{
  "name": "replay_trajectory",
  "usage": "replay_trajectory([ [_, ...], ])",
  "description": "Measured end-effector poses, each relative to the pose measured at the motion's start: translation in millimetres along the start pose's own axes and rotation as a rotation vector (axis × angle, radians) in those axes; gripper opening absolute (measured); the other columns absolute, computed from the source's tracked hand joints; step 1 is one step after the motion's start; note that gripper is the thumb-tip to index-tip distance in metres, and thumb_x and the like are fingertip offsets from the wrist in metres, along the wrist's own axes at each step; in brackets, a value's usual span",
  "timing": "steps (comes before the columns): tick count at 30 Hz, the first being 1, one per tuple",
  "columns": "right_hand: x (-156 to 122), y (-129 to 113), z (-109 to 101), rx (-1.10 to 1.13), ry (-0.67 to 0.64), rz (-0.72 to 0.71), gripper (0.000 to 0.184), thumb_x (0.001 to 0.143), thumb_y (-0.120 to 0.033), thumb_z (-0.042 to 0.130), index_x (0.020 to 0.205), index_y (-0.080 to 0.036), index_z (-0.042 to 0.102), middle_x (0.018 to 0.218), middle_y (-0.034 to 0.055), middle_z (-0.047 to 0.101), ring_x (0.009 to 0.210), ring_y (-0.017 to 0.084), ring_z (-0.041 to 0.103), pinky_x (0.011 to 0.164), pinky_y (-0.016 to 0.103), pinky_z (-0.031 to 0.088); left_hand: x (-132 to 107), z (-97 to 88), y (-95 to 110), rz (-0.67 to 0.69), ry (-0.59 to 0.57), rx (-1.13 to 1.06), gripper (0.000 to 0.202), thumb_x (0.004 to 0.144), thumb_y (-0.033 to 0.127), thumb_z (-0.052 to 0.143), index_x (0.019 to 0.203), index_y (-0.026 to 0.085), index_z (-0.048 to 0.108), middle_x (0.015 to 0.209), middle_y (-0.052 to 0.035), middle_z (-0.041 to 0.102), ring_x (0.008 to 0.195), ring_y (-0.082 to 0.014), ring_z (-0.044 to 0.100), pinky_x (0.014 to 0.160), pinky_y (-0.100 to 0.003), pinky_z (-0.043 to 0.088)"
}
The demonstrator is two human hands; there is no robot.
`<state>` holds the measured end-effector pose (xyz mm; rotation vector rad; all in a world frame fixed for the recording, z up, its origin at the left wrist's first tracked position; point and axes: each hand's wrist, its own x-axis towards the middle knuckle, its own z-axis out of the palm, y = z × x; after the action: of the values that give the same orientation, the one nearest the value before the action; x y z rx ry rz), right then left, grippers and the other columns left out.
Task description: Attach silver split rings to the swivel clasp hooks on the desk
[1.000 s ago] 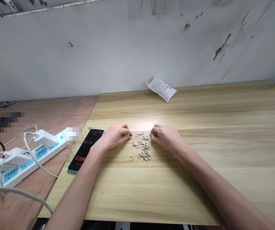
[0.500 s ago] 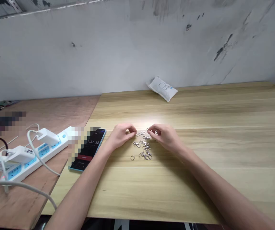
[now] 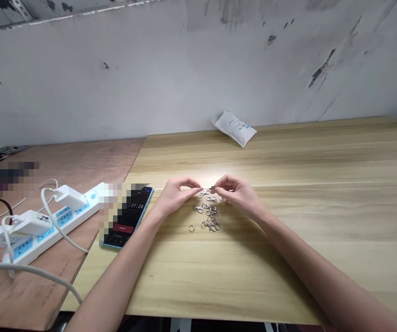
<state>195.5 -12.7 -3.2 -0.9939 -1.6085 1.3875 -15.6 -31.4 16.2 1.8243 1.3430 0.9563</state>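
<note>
My left hand [image 3: 179,196] and my right hand [image 3: 236,194] are raised at the far end of a small pile of silver lobster clasps and split rings [image 3: 208,211] lying on a pale wooden table [image 3: 288,263]. Their fingertips nearly meet above the pile. My right thumb and finger pinch a small metal ring [image 3: 213,188]. My left fingertips are pinched together, but whether they hold anything is too small to tell. One loose split ring [image 3: 192,228] lies just left of the pile's near end.
A phone [image 3: 127,216] showing a timer lies left of my left hand. Beyond the table's left edge, a power strip [image 3: 46,226] with white chargers and cables sits on a reddish wooden board [image 3: 28,295]. A white packet [image 3: 235,128] lies against the wall at the back.
My hands have moved toward each other and risen a little above the pile. The small ring has travelled with my right fingers. The view has shifted slightly.
</note>
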Motion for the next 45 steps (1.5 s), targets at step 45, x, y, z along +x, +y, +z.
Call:
replay_trajectory([
  [45,-2,-5,-7,0.122,-0.058,-0.023,0.030,0.078,-0.045,0.073,0.085,-0.016,0.069,0.066,0.0016,0.065,0.056,0.011,0.058,0.053,0.024,0.047,-5,12.3,7,0.125,0.019,-0.018,0.023,0.085,0.031,0.067,0.106,0.021,0.068,0.100,-0.0048,0.074,0.091,-0.0177,0.070,0.082,-0.031,0.055],
])
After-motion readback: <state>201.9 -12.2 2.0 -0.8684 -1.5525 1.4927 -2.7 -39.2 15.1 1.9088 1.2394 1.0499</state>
